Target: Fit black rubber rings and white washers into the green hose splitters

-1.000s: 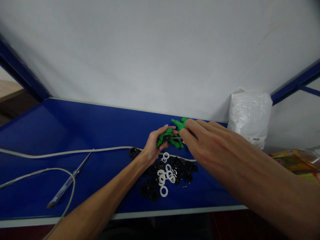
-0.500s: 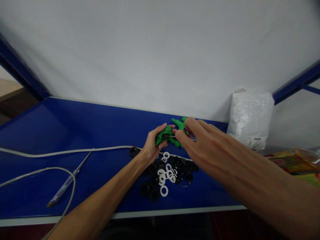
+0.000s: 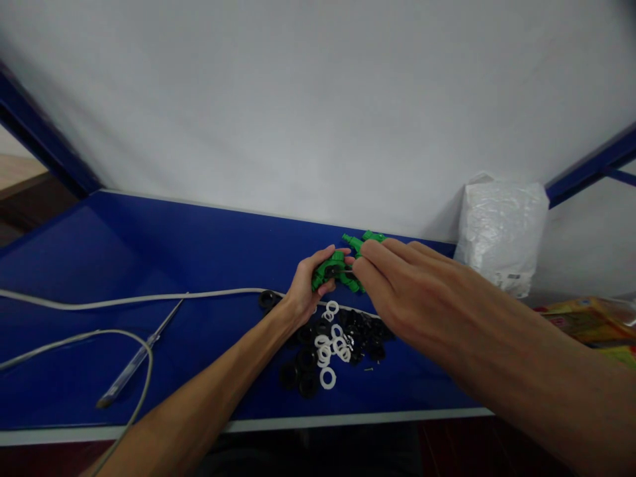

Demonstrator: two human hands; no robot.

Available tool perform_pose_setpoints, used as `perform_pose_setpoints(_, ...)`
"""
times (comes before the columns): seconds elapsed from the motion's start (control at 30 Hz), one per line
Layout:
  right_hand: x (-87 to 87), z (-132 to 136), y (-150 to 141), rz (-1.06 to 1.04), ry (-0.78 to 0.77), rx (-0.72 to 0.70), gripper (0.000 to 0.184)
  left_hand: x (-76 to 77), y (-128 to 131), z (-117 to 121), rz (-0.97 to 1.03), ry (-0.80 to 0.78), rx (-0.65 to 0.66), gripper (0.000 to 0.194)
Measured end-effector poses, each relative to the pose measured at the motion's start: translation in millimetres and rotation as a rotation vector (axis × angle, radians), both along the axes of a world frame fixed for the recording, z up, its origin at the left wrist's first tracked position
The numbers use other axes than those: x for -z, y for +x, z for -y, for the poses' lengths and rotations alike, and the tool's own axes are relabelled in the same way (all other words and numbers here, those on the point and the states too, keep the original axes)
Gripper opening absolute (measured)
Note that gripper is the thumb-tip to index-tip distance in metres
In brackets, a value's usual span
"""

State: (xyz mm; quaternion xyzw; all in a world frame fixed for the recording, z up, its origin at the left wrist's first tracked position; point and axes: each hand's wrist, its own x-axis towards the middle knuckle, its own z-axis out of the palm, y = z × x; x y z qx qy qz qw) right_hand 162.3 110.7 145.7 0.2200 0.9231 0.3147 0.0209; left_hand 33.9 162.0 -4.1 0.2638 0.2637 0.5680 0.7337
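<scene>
My left hand (image 3: 304, 286) is closed around a green plastic hose fitting (image 3: 324, 270) with a black part set in it. My right hand (image 3: 392, 278) is closed on a screwdriver, whose thin metal shaft (image 3: 344, 271) reaches left to the black part; the fingers cover its handle. More green fittings (image 3: 356, 242) lie just behind my hands, partly hidden by them. In front of the hands lie several white rings (image 3: 328, 378), several black rings (image 3: 308, 383) and a pile of small black parts (image 3: 365, 331).
A clear-handled screwdriver (image 3: 132, 368) lies at the left, under a looped grey cable (image 3: 144, 391). Another pale cable (image 3: 149, 299) crosses the blue table (image 3: 199, 245). A white plastic package (image 3: 501, 232) leans at the back right, near yellow-red packets (image 3: 586, 318). Small screws (image 3: 368, 369) lie near the front.
My right hand has turned over the screwdriver, and its handle no longer shows. My left hand keeps the green fitting in nearly the same place.
</scene>
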Motion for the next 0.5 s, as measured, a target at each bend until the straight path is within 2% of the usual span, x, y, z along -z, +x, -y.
perform_pose_setpoints(0.5, -5.5, 1.3, -6.6, 0.161, -0.103, 0.242, 0.022, 2.3, 0.5, -1.6, -0.020, 0.026, -0.011, 0.028)
